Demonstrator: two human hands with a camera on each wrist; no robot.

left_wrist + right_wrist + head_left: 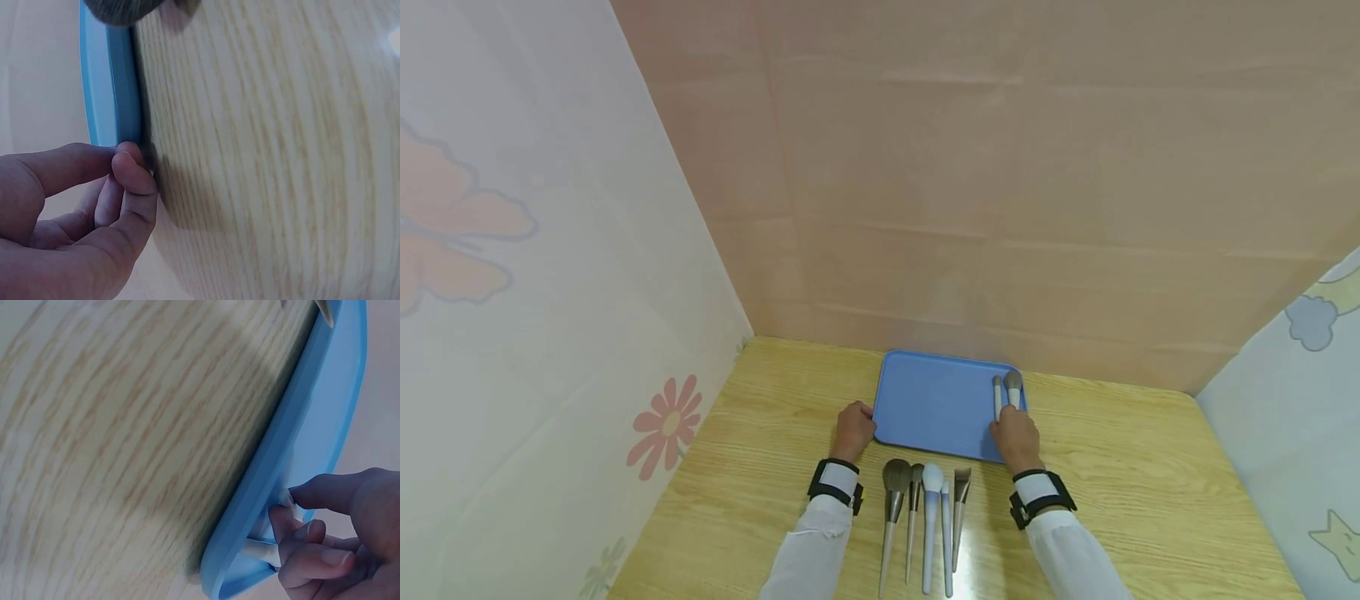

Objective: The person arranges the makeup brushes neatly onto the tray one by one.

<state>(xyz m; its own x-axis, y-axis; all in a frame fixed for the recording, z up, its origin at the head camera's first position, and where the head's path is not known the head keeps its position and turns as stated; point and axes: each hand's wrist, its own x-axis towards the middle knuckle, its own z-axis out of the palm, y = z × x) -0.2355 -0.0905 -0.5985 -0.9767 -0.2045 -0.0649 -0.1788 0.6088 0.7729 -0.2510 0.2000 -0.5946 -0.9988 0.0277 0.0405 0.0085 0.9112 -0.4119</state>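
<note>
Brown cloth [962, 167] backs the far side of the desk [1120, 450], and the blue tray [932, 408] lies flat just in front of it. With my left hand [854, 430] I pinch the tray by its near left corner, thumb and finger meeting at the rim. My right hand [1018, 437] is over the tray's other end, its fingertips nipping a pale handle; I take it for the thin brush [997, 400]. Just to its right the wide brush [1013, 385] lies in the tray too, its handle partly hidden behind my fingers. Five brushes [929, 529] lie side by side on the desk between my sleeves [812, 546], heads toward the tray. What worries me is the crowding: a handle could roll if I let go crookedly, and my knuckles could nudge the wide brush against the right rim. If my left pinch tugs or slackens, the tray could skew and carry both brushes with it. Drawing either sleeve back low and inward could also sweep that row out of line.
</note>
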